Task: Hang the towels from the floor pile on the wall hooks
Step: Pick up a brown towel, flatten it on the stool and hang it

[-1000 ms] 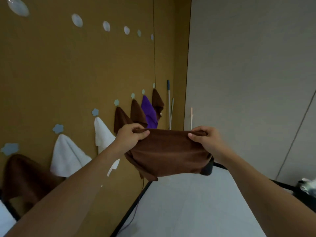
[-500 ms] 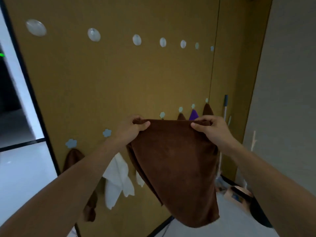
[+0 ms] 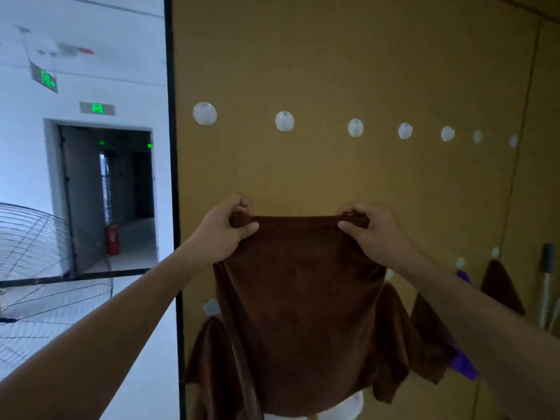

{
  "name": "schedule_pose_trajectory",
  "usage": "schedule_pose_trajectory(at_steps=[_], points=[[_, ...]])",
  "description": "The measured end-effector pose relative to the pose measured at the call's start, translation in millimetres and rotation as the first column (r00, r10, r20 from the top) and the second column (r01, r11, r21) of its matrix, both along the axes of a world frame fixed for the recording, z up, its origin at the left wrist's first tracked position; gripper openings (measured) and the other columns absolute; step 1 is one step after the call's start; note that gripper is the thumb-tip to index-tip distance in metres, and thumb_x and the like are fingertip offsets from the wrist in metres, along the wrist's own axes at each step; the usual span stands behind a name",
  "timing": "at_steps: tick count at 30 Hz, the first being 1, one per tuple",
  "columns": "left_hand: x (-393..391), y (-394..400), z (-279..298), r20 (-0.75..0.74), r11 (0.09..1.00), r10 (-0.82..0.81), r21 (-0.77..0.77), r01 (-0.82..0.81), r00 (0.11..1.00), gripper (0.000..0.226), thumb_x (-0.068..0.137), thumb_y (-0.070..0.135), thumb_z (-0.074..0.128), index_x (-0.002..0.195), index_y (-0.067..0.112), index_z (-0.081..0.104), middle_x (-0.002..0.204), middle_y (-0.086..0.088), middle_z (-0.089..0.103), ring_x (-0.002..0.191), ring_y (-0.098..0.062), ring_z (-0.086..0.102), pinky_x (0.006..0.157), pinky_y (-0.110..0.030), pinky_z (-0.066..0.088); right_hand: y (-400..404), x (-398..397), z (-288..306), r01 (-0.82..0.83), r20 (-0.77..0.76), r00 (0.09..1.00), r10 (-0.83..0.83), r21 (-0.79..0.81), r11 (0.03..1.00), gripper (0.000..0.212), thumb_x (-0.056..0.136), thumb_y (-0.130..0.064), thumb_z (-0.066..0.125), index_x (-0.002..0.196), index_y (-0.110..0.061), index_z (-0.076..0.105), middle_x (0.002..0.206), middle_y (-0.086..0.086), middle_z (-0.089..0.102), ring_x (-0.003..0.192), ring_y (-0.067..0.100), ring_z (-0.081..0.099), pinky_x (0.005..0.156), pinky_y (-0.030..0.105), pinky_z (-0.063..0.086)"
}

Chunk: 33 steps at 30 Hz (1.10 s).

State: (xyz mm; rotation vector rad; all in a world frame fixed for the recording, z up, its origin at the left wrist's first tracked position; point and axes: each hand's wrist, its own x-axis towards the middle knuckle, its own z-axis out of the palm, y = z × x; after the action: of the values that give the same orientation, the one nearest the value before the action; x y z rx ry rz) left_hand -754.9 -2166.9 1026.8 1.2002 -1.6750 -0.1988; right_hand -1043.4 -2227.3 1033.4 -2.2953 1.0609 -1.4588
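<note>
Ochre wall (image 3: 348, 71); brown towel (image 3: 300, 313) hangs pinched between left hand (image 3: 224, 231) and right hand (image 3: 372, 234).

The mustard-brown wall panel (image 3: 333, 65) carried two rows of hooks. An upper row of round white hooks (image 3: 205, 114) ran across it and held nothing. Along the lower row of pale hooks (image 3: 211, 306), brown towels (image 3: 212, 353) hung from their peaks, one at the left beneath a pale hook, others to the right (image 3: 501, 287), with a purple towel (image 3: 463, 363) between two of them. A white towel (image 3: 348, 404) showed at the bottom edge, mostly hidden.
</note>
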Motion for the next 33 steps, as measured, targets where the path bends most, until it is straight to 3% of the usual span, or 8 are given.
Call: schedule_pose_trajectory(at_steps=[6, 10, 13, 16, 19, 22, 27, 33], points=[[65, -7, 48, 0.189, 0.970, 0.178, -0.199, -0.140, 0.966, 0.037, 0.095, 0.001, 0.061, 0.094, 0.035, 0.074, 0.100, 0.024, 0.068, 0.100, -0.002, 0.062, 0.094, -0.024, 0.048, -39, 90, 48, -0.126, -0.186, 0.980, 0.066, -0.336, 0.933, 0.038, 0.091, 0.005, 0.053, 0.091, -0.032, 0.063, 0.091, -0.009, 0.066, 0.083, 0.014, 0.060, 0.077, 0.038, 0.053], [114, -13, 76, 0.343, 0.912, 0.359, -0.327, -0.248, 0.868, 0.057, 0.089, -0.008, 0.054, 0.114, 0.039, 0.072, 0.106, 0.017, 0.062, 0.101, -0.009, 0.061, 0.097, -0.033, 0.051, -60, 141, 78, -0.137, -0.366, 0.929, -0.059, -0.488, 0.862, 0.057, 0.093, -0.001, 0.047, 0.126, -0.044, 0.063, 0.105, -0.007, 0.065, 0.094, 0.016, 0.059, 0.080, 0.035, 0.051], [136, -14, 97, 0.539, 0.854, 0.512, -0.404, -0.328, 0.669, 0.071, 0.081, -0.005, 0.049, 0.133, 0.042, 0.060, 0.120, 0.009, 0.053, 0.101, -0.018, 0.060, 0.091, -0.038, 0.052, -69, 169, 103, -0.090, -0.461, 0.853, -0.244, -0.590, 0.802, 0.064, 0.095, -0.008, 0.045, 0.139, -0.055, 0.045, 0.110, -0.005, 0.056, 0.086, 0.018, 0.056, 0.065, 0.030, 0.044], [141, -13, 122, 0.607, 0.737, 0.676, -0.548, -0.396, 0.418, 0.075, 0.082, 0.004, 0.052, 0.145, 0.044, 0.046, 0.133, -0.001, 0.047, 0.098, -0.029, 0.062, 0.080, -0.039, 0.052, -70, 190, 131, -0.026, -0.466, 0.786, -0.406, -0.681, 0.732, 0.068, 0.096, -0.011, 0.046, 0.147, -0.054, 0.031, 0.115, 0.000, 0.049, 0.081, 0.018, 0.052, 0.053, 0.027, 0.031], [139, -15, 149, 0.612, 0.630, 0.762, -0.623, -0.464, 0.214, 0.078, 0.086, 0.008, 0.054, 0.152, 0.044, 0.033, 0.138, -0.007, 0.041, 0.096, -0.033, 0.060, 0.074, -0.037, 0.044, -69, 203, 160, 0.041, -0.401, 0.759, -0.513, -0.756, 0.653, 0.068, 0.097, -0.015, 0.048, 0.150, -0.050, 0.025, 0.118, 0.005, 0.046, 0.083, 0.020, 0.050, 0.061, 0.030, 0.027], [137, -22, 175, 0.584, 0.546, 0.806, -0.671, -0.502, 0.095, 0.076, 0.090, 0.012, 0.054, 0.155, 0.041, 0.027, 0.136, -0.010, 0.039, 0.094, -0.034, 0.059, 0.070, -0.035, 0.039, -72, 212, 182, 0.076, -0.370, 0.757, -0.539, -0.769, 0.635, 0.067, 0.099, -0.017, 0.047, 0.152, -0.049, 0.021, 0.118, 0.006, 0.045, 0.092, 0.026, 0.055, 0.065, 0.032, 0.034], [136, -46, 200, 0.578, 0.510, 0.814, -0.664, -0.547, 0.058, 0.071, 0.093, 0.014, 0.053, 0.154, 0.040, 0.027, 0.128, -0.012, 0.040, 0.092, -0.032, 0.058, 0.070, -0.036, 0.042, -94, 228, 199, 0.062, -0.379, 0.781, -0.496, -0.743, 0.666, 0.061, 0.100, -0.020, 0.043, 0.153, -0.042, 0.023, 0.112, 0.009, 0.044, 0.087, 0.028, 0.056, 0.068, 0.037, 0.046], [140, -71, 193, 0.536, 0.526, 0.823, -0.590, -0.612, 0.191, 0.073, 0.090, 0.009, 0.054, 0.152, 0.040, 0.033, 0.130, -0.005, 0.043, 0.099, -0.029, 0.058, 0.071, -0.032, 0.038, -131, 241, 199, 0.028, -0.366, 0.844, -0.392, -0.700, 0.714, 0.062, 0.097, -0.013, 0.046, 0.150, -0.043, 0.034, 0.093, 0.002, 0.038, 0.073, 0.021, 0.050, 0.060, 0.033, 0.040]])
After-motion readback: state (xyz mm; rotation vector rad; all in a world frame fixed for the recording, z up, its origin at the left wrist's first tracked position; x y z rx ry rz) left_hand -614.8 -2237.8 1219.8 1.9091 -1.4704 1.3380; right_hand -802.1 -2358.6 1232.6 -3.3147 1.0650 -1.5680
